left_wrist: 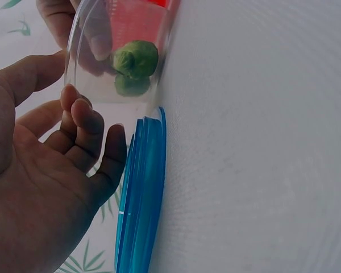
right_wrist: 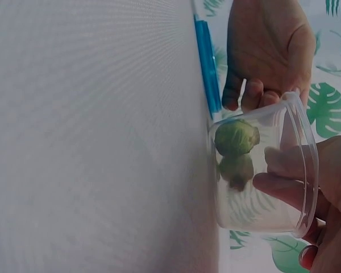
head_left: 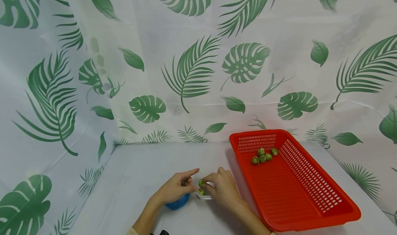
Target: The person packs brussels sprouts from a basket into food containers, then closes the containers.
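Note:
A small clear plastic tub (head_left: 204, 196) stands on the white table with Brussels sprouts inside, one sprout (right_wrist: 237, 137) lying beside another (right_wrist: 237, 170). My left hand (head_left: 175, 188) holds the tub's rim from the left, index finger stretched along the far side and thumb nearer. Its other fingers curl loosely, as the left wrist view shows. From the right, my right hand (head_left: 224, 187) reaches into the tub. Its fingertips are right at a sprout, fairly straight and slightly apart. Partly under the left hand lies a round blue lid (left_wrist: 142, 193), flat on the table.
To the right sits a large red plastic basket (head_left: 288, 193) with slotted walls. Several more sprouts (head_left: 262, 158) lie together at its far end. A leaf-patterned sheet (head_left: 198, 100) hangs behind and beside the table (head_left: 145, 159).

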Demonstrator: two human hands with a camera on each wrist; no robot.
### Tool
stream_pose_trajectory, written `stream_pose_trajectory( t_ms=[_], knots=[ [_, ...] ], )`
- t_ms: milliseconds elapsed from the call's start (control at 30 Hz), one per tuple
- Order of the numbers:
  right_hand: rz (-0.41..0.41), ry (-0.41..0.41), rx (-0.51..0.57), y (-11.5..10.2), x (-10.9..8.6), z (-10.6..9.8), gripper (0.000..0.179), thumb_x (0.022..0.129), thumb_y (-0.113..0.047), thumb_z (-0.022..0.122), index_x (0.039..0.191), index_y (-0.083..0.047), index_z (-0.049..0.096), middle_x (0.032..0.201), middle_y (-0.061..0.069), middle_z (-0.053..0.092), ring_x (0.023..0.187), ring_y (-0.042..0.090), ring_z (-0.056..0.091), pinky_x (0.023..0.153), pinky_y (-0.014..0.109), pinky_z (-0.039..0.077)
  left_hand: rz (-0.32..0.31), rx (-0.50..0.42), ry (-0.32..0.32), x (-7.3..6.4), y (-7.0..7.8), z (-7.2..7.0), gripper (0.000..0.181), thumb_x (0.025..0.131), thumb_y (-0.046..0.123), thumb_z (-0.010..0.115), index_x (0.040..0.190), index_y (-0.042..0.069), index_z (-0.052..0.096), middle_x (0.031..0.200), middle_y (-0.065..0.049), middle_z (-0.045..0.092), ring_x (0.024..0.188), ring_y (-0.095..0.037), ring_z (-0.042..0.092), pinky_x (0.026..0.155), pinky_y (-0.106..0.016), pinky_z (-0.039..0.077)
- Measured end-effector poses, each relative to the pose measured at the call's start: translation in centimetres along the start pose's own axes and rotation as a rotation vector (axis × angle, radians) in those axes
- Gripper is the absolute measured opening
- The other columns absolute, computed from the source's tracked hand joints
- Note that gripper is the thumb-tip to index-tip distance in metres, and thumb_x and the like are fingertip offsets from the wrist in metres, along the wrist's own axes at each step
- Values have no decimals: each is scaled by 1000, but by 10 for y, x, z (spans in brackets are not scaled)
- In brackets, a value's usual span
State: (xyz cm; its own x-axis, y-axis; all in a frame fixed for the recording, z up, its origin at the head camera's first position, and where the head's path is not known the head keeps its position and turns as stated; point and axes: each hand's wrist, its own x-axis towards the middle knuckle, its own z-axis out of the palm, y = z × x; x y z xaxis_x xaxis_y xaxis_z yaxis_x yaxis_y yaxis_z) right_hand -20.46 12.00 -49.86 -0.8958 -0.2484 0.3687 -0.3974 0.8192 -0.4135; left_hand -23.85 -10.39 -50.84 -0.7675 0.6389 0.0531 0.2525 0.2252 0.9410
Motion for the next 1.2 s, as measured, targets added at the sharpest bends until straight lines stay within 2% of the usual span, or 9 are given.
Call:
stream_pose_trajectory(
  t_ms=[233, 400, 533, 667, 833, 1000, 1200],
  knots=[
    [-4, 17, -4, 1, 0, 2, 12, 81, -21, 90, 92, -23, 86, 77, -9, 70, 70, 7, 37, 66, 25, 26, -3, 11, 6, 0, 0, 1, 64, 100, 10, 69, 158, 4, 43, 87, 1, 54, 71, -3, 48, 67, -18, 42],
    [1, 35, 6, 1, 0, 2, 12, 81, -21, 91, 92, -23, 86, 81, -9, 73, 70, 6, 39, 66, 25, 27, -11, 10, 9, 0, 1, 0, 64, 100, 11, 69, 158, 3, 43, 87, 0, 55, 71, -3, 49, 67, -19, 43],
    [-27, 87, 51, -1, 0, 0, 14, 81, -15, 90, 94, -18, 85, 86, -6, 77, 71, 7, 44, 67, 22, 30, -13, 0, 9, -1, 3, 0, 64, 100, 12, 69, 158, 4, 43, 87, -1, 54, 70, -3, 48, 67, -19, 42],
    [-44, 152, 89, -7, -1, -5, 16, 81, -7, 88, 96, -11, 84, 87, -1, 76, 73, 10, 49, 66, 20, 36, -10, -6, 7, 0, 3, 0, 64, 100, 12, 69, 158, 5, 43, 86, -1, 54, 70, -4, 47, 67, -19, 42],
    [-78, 232, 67, -13, -1, -14, 20, 79, -3, 88, 98, -9, 83, 90, 2, 78, 75, 13, 53, 68, 26, 46, -3, -3, 2, 0, 0, 0, 63, 100, 11, 68, 158, 5, 43, 86, 0, 54, 70, -3, 47, 67, -19, 42],
    [-68, 241, 65, -20, -1, -23, 21, 81, -6, 88, 101, -11, 83, 95, 1, 80, 77, 12, 56, 69, 26, 48, 1, -4, -1, 0, 1, 0, 64, 100, 10, 68, 158, 3, 42, 86, 1, 53, 69, -3, 47, 66, -18, 42],
    [-94, 244, 60, -33, -3, -35, 24, 80, -9, 90, 103, -12, 83, 99, -2, 80, 79, 10, 55, 70, 25, 47, -5, 4, 3, 0, 1, 0, 64, 100, 11, 68, 158, 3, 42, 86, -1, 53, 68, -3, 45, 64, -19, 40]
  ],
)
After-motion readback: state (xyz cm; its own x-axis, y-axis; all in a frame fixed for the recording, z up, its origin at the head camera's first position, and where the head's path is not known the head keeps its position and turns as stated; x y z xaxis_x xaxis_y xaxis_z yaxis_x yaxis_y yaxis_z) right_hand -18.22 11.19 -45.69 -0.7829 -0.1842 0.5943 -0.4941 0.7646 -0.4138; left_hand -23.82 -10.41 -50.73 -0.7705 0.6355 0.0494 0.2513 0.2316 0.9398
